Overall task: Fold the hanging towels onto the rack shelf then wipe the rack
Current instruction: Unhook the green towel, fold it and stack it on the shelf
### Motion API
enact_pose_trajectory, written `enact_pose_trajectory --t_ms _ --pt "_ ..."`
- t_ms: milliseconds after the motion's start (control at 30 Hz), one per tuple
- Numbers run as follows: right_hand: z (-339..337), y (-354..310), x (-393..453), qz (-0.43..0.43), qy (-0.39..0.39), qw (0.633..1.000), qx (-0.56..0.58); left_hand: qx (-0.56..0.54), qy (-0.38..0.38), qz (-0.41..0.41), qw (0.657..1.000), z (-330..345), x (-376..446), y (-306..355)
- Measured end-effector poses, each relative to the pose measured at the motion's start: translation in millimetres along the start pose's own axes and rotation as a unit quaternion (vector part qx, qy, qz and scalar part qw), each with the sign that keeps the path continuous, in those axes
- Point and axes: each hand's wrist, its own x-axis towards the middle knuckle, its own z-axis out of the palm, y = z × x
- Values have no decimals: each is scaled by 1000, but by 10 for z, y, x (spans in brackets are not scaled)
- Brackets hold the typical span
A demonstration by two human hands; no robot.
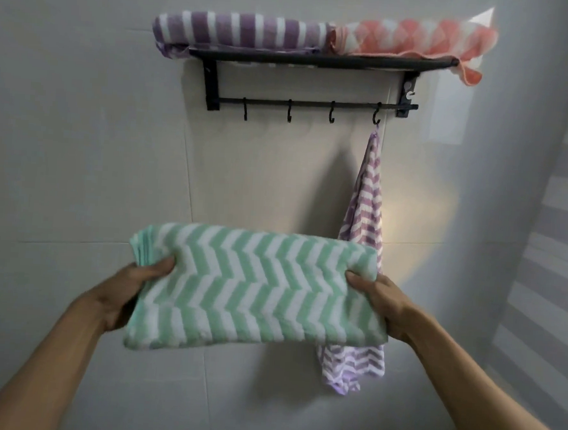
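Note:
A folded green and white zigzag towel (254, 289) is held flat in front of me, below the rack. My left hand (131, 292) grips its left edge and my right hand (380, 303) grips its right edge. The black wall rack (214, 77) hangs above, with a shelf on top and a hook bar beneath. On the shelf lie a folded purple striped towel (237, 31) at left and a folded pink checked towel (416, 38) at right. A purple zigzag towel (366, 200) hangs from the rightmost hook (377, 115), its lower part partly hidden behind the green towel.
Three bare black hooks (289, 110) hang along the bar. The rack is mounted on a pale tiled wall (81, 136). A side wall with grey striped tiles (549, 264) stands close on the right.

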Motion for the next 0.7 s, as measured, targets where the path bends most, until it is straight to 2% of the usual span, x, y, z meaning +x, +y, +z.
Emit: enact_pose_trajectory --t_ms 133,233,333,400,467,567,700 --pt "-158 169 -380 -41 45 991 -121 69 124 -4 990 303 -157 -443" --pt "-295 46 -637 -51 79 984 -149 92 169 21 981 538 -314 -293" --pt "-483 -179 -885 -41 86 990 -108 84 157 54 983 711 -565 -142" --pt "-609 -215 -1130 16 42 996 -79 33 106 -1 994 854 -855 -210" --pt "-683 -104 -1387 66 10 993 -95 46 68 -56 995 905 -1088 -481" --pt "-746 140 -1712 74 -2 989 -130 119 118 -44 985 970 -1422 -835" --pt "-734 -6 -1902 45 12 989 -138 88 169 -35 981 1058 -1722 -631"
